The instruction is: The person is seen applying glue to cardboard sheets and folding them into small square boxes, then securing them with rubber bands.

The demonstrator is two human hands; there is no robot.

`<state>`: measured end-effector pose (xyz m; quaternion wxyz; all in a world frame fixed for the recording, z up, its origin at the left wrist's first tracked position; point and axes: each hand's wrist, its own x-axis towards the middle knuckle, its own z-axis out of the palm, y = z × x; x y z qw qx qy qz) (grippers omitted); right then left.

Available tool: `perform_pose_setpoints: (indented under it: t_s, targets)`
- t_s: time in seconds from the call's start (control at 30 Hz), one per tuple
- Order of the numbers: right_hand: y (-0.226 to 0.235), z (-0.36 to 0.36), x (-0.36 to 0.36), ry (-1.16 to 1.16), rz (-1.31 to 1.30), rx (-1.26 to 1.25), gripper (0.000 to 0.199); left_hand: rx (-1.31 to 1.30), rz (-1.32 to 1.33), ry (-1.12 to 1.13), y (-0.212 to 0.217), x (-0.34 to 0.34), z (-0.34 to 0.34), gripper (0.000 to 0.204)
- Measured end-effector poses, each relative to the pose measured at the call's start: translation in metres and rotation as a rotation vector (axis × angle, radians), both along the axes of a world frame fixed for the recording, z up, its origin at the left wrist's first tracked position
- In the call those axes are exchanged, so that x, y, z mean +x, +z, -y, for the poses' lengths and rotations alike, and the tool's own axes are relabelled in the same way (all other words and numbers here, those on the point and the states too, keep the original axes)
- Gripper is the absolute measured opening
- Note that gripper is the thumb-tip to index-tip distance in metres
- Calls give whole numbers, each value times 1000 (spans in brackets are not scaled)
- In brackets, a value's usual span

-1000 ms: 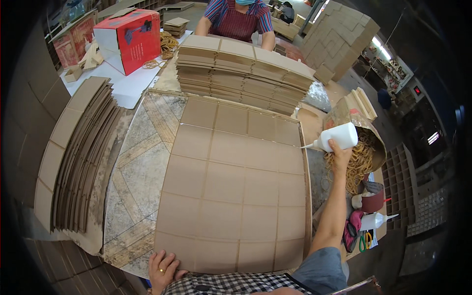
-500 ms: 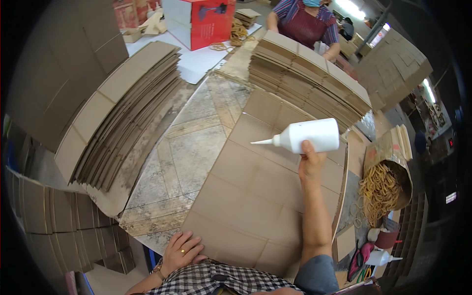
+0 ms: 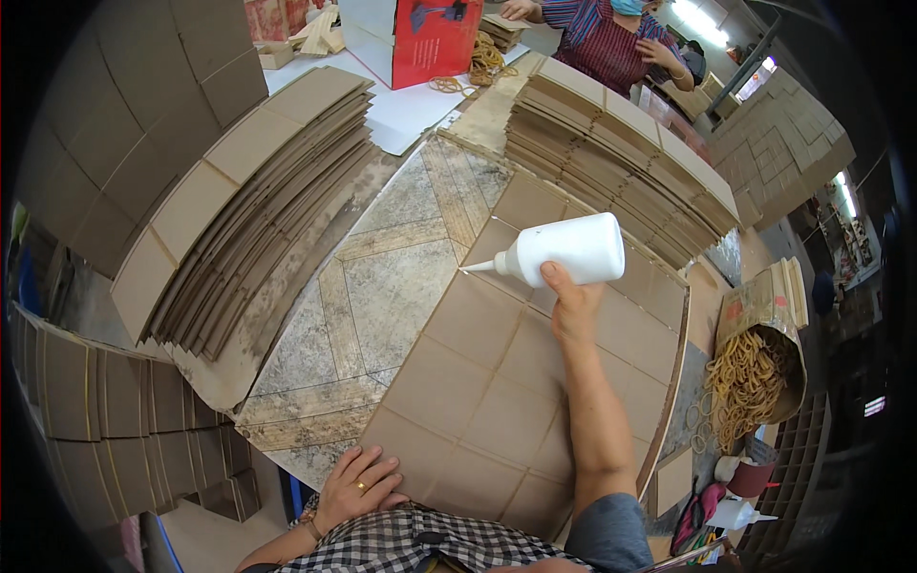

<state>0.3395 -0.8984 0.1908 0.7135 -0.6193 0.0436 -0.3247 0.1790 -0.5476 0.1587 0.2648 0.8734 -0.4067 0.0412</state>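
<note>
My right hand [image 3: 571,296] grips a white squeeze bottle [image 3: 571,250] with a long thin nozzle. The bottle is tipped sideways, and its tip points left, at the far-left edge of a brown panel [image 3: 535,382] crossed by creased lines in a grid. That panel lies flat on a table with a stone-and-wood pattern [image 3: 392,291]. My left hand [image 3: 358,485], with a ring on one finger, rests flat at the panel's near-left corner, fingers spread and holding nothing.
Stacks of brown panels stand at the left [image 3: 239,153] and far right [image 3: 611,143]. A tipped container [image 3: 764,320] spills rubber bands [image 3: 750,382] at the right, near a second white bottle [image 3: 734,514]. Across the table is a co-worker [image 3: 611,43]; a red-and-white box [image 3: 435,43] stands at the back.
My right hand has carried the bottle left, bringing its nozzle to the panel's left edge. The left hand stays at the corner. The co-worker's hands have risen, and the view has shifted slightly.
</note>
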Motion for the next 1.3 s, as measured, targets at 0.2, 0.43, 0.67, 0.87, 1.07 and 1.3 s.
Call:
perform_pose_setpoints:
  t_s: [0.2,0.43,0.67,0.87,1.07,1.3]
  targets:
    - [3,17,-13,-42,-21,-59,52,-11,1,5,-1,-1,-1,29]
    - [7,73,-74,-123,-73,-42,58,-41,-11,-22,-2,0,1,32]
    - [13,133,-153,-258,-94,-65,61,-91,-79,4,11,-1,8,33]
    - [13,198,-230,-408,-132,-54,63,-40,-88,34,16,-5,12,33]
    - [23,243,-282,-532,-209,-141,58,-33,-67,38,12,-10,14,37]
    - [53,226,-277,-524,-265,-211,56,-73,-11,28,-10,-7,7,39]
